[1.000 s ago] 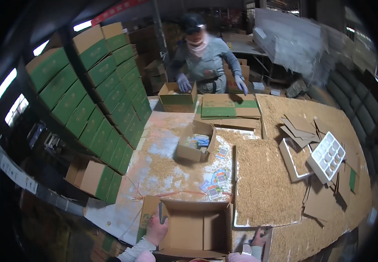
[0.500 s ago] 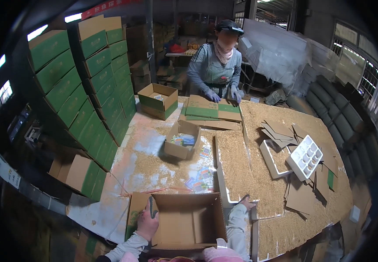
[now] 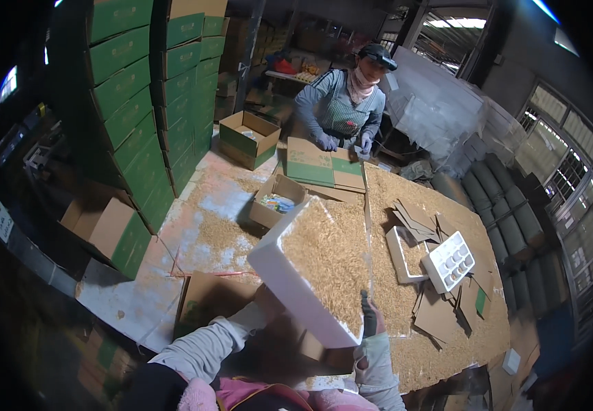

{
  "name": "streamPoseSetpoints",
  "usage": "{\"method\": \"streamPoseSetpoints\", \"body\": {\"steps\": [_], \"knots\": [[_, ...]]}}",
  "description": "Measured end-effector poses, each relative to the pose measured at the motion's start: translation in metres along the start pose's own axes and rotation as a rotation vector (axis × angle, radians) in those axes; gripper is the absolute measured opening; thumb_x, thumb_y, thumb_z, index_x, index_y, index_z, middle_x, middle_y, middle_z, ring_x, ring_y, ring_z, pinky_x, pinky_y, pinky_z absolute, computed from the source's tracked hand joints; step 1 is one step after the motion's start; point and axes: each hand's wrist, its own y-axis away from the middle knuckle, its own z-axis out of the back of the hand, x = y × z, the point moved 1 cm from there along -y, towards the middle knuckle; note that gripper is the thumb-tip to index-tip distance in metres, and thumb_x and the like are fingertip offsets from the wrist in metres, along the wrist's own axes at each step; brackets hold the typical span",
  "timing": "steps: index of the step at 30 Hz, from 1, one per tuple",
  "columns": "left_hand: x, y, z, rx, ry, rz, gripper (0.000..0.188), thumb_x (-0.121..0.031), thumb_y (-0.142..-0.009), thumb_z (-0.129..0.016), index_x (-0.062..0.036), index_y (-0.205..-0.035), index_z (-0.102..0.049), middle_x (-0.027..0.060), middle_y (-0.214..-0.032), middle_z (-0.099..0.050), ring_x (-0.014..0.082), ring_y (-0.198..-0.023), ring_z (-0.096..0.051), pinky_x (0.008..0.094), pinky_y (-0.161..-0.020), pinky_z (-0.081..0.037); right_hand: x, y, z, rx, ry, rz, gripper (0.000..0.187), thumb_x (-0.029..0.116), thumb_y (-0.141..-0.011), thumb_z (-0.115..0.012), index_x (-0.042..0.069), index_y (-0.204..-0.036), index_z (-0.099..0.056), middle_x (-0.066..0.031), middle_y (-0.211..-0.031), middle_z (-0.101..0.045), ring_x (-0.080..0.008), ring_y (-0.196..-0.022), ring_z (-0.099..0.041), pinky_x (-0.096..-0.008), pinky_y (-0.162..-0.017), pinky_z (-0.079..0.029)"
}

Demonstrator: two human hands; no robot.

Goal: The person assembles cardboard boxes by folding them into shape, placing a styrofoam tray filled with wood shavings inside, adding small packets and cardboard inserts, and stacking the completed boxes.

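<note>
One tray, tilted above the carton, near wall sloping down from left hand to right hand. I see right clamped on its edge; left's grip hidden, can't tell.

Grey sleeves look wrinkled, pink clothing fluffy.

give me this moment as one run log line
left hand: at white foam tray, partly hidden; right hand: holding its right end; tray: tilted, full of loose tan filler; open carton: partly beneath
</note>
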Motion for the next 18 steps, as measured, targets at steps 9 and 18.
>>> {"method": "streamPoseSetpoints", "body": {"steps": [9, 18], "knots": [[-0.01, 0.005, 0.066, -0.103, 0.608, 0.242, 0.044, -0.033, -0.079, -0.058, -0.0109, -0.116, -0.05, 0.0185, -0.09, -0.061, 0.031, -0.085, -0.06, 0.0342, -0.071, -0.046, 0.039, 0.072, 0.009, -0.17, 0.038, -0.216, 0.044, 0.01, -0.084, -0.055, 0.002, -0.125, -0.041, -0.0055, -0.1, -0.057, -0.01, -0.084, -0.056, -0.0198, -0.066, -0.046], [-0.033, 0.032, 0.071, -0.093, 0.427, 0.286, 0.045, -0.011, -0.079, -0.051, -0.0082, -0.124, -0.044, 0.0203, -0.09, -0.058, 0.0302, -0.078, -0.058, 0.0346, -0.068, -0.045, 0.044, 0.061, -0.008, -0.185, 0.286, -0.093, 0.058, 0.001, -0.073, -0.06, -0.002, -0.126, -0.037, -0.0101, -0.108, -0.054, -0.0184, -0.091, -0.056, -0.0273, -0.077, -0.046]]}}
